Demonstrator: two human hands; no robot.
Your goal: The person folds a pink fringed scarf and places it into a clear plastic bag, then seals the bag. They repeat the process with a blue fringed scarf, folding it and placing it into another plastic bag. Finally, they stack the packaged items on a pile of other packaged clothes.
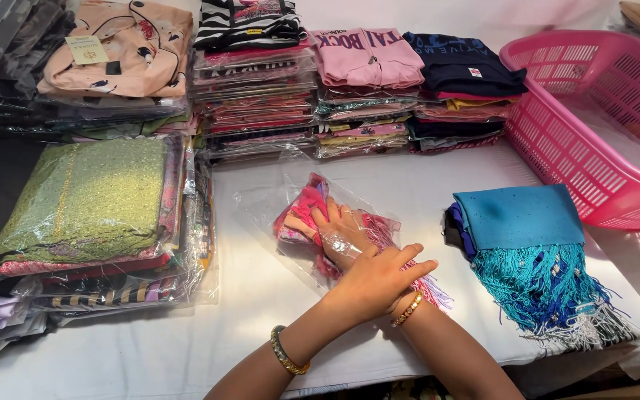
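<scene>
Pressing pink scarf (301, 215) inside clear bag (275, 196)

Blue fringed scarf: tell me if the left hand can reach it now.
Probably yes: the left hand lies over the right wrist, and only bare tablecloth separates it from the blue fringed scarf.

A single head-worn camera looks steeply down and forward across the white table (438, 178), close above the person's forearms, which enter from the bottom edge. Stacked clothes (261, 81) fill the upper left; a pink basket (594, 111), perhaps cropped, sits upper right.
</scene>
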